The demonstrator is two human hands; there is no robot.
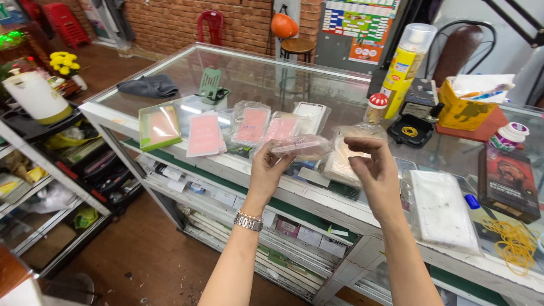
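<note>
Clear, crinkly plastic is what my left hand (266,167) has pinched: a thin sleeve (297,146) with a pale pink phone case inside, held level in the air just past the front edge of the glass counter (255,73). My right hand (374,170) is beside it, thumb and fingers curled toward each other with a narrow gap, holding nothing that I can see, its fingertips close to the sleeve's right end. As I judge it, the film is slick and the grip is only at one end, so the case could slide out or the whole sleeve could tip and drop to the wooden floor, since it hangs beyond the counter's edge. Behind it, along the front edge, lie more flat pink cases in glossy sleeves (252,124), a green-framed box (160,127), and toward the right corner a frosted white bag (442,209) beside loose yellow rubber bands (515,243). Those wrappers look smooth on smooth glass; a careless sweep of my wrist could push one off. A tall yellow spray can (405,68) stands farther back, upright, well apart from my hands.
</note>
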